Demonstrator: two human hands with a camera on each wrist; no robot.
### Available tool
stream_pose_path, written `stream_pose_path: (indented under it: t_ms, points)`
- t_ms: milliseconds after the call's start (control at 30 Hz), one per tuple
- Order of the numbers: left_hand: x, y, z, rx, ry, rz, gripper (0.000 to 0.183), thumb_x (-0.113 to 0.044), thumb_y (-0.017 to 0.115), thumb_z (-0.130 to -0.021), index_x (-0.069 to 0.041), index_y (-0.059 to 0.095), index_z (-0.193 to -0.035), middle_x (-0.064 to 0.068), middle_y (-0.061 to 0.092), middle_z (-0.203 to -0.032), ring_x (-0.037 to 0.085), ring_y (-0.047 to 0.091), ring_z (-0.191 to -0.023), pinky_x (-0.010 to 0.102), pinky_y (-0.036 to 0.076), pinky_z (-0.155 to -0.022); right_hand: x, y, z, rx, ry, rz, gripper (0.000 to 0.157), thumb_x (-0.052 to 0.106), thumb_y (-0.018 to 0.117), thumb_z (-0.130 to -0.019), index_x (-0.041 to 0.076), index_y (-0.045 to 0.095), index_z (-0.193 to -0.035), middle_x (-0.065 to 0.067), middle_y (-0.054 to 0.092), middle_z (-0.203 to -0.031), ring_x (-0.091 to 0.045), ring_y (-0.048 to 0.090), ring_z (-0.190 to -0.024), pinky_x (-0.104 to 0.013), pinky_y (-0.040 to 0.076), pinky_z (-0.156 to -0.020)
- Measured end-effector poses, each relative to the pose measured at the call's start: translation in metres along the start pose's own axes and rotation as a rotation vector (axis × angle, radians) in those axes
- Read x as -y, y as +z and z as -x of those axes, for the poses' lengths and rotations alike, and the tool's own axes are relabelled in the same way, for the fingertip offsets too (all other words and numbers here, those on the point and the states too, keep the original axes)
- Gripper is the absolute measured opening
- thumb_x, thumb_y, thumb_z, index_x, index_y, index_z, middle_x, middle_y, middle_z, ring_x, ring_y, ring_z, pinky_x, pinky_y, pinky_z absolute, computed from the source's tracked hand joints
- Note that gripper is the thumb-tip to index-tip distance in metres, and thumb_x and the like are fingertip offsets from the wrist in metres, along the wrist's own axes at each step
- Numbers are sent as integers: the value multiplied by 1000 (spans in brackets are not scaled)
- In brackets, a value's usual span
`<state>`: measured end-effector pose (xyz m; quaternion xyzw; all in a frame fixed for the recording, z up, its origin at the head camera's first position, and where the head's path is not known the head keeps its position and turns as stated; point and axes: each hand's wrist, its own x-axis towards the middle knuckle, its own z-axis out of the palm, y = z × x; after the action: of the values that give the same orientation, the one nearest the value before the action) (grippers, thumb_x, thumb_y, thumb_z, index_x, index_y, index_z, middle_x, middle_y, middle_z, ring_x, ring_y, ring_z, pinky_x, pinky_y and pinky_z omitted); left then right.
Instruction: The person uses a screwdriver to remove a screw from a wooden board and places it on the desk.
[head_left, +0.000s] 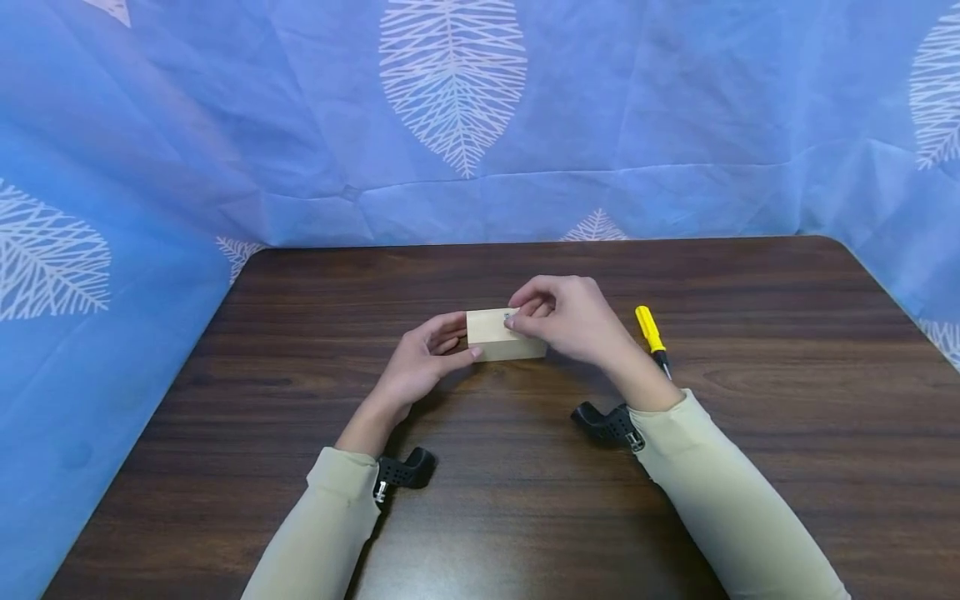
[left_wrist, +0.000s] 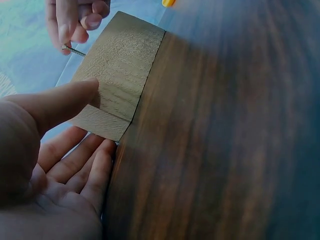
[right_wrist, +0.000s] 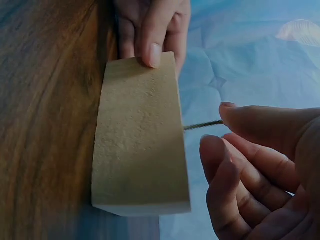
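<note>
A pale wooden block [head_left: 491, 327] lies on the dark table. My left hand [head_left: 420, 360] holds it by its left end, with the thumb [left_wrist: 70, 102] on the side facing me and the fingers round the end and far side. Above the block is my right hand [head_left: 570, 321], pinching a thin threaded screw [right_wrist: 202, 125] near its head. The screw stands upright with its lower end at the block's top face; how deep it sits cannot be told. In the left wrist view the screw [left_wrist: 75, 50] shows between the right fingertips and the wood.
A screwdriver [head_left: 651, 329] with a yellow and black handle lies just right of my right hand, its shaft partly hidden by the forearm. The wood-grain table [head_left: 300, 317] ends at a blue leaf-patterned cloth [head_left: 315, 125] behind and to the sides.
</note>
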<state>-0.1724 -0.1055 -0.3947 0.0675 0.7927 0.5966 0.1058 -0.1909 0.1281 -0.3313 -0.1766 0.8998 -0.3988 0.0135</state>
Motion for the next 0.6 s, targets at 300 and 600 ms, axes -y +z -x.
stream_pose_path:
  t_ms: [300,600]
  points:
    - [-5,0,1,6,-23,-4,61,-24,73,-88,-18,46,-143,3,50,-142,21,46,-134,36,38,-115,-4,7,-8,48,61,-51,15,31,77,-83,22,72,-94,3,70,-86,-14,66,-74,-34,55,-68]
    - [-29,1,16,11,-12,10,58,-18,71,-90,-13,47,-143,8,51,-141,25,45,-135,38,37,-115,-6,11,-9,46,55,-105,8,29,74,-86,22,73,-91,2,71,-81,-16,69,-69,-35,55,-61]
